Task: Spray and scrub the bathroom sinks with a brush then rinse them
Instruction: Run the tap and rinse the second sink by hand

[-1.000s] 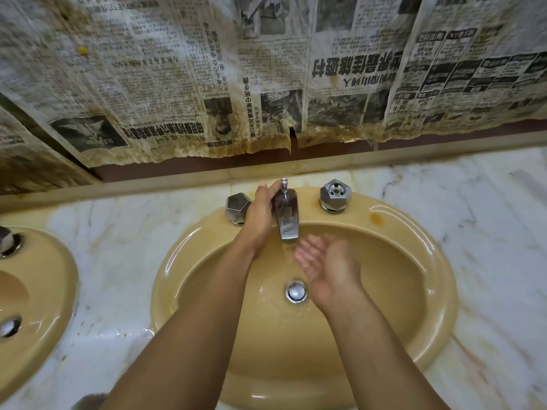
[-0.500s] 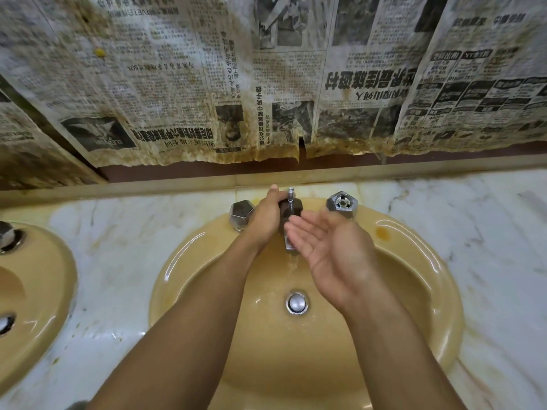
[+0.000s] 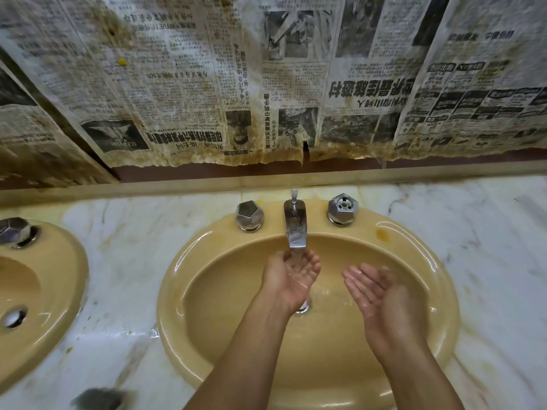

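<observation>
In the head view, the left hand (image 3: 291, 275), cupped with loose fingers and gripping nothing, catches the stream under the tap (image 3: 295, 229) at the far side of the yellow sink (image 3: 173, 291). The right hand (image 3: 376, 287) is flat, wet and empty just to its right. I think the water can splash over the rim onto the worktop (image 3: 133, 232). The sink contains only a thin running film around the drain (image 3: 304, 308).

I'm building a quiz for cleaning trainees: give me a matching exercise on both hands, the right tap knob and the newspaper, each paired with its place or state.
1 left hand
2 right hand
3 right tap knob
4 newspaper

A stained, hanging above the counter
B cupped under the spout
C palm up, right of the spout, holding nothing
D recess in its top

Pairs: 1-B, 2-C, 3-D, 4-A.
</observation>
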`<state>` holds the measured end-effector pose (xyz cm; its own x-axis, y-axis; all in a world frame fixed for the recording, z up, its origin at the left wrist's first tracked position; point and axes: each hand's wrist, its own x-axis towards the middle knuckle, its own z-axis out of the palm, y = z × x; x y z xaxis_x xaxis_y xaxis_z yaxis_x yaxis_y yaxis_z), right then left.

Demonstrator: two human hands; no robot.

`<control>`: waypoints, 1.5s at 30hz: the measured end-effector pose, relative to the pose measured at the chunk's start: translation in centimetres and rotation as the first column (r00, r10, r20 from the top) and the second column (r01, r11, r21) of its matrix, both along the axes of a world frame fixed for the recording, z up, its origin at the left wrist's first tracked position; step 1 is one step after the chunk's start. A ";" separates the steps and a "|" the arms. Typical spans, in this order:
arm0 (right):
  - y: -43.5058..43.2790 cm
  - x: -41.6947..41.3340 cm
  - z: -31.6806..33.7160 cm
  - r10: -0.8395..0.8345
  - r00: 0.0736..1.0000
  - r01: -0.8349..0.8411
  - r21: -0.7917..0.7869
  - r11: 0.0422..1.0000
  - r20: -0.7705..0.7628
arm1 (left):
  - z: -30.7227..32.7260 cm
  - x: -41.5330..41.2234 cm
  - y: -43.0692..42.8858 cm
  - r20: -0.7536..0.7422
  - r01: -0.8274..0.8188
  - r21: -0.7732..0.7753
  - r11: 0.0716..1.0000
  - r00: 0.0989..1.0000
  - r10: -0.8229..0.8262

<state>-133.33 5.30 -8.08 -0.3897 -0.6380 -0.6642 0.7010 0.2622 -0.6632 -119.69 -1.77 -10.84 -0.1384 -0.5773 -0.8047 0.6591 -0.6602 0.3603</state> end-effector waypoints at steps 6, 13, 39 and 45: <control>-0.2 -0.5 0.0 0.045 0.999 -0.045 -0.021 0.999 -0.023 | 1.2 1.5 0.0 0.005 -0.063 0.060 0.996 0.998 0.063; -8.0 3.2 1.2 0.425 0.848 -0.489 -0.157 0.858 -0.317 | 8.6 3.6 -2.0 0.281 0.205 -0.214 0.955 0.949 -0.141; -12.6 1.9 -4.3 0.523 0.763 -0.623 -0.217 0.751 -0.380 | 0.9 1.2 -0.5 -0.094 -0.017 0.134 0.991 0.995 0.030; -9.1 1.8 -5.2 0.396 0.836 -0.509 -0.267 0.818 -0.378 | 3.5 3.3 -1.2 -0.003 -0.147 0.080 0.986 0.989 0.148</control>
<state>-131.57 -3.77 -13.26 -0.1368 -0.9529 -0.2708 0.3177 0.2167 -0.9231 -116.37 -3.01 -7.33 -0.0641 -0.5263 -0.8479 0.7543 -0.5819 0.3041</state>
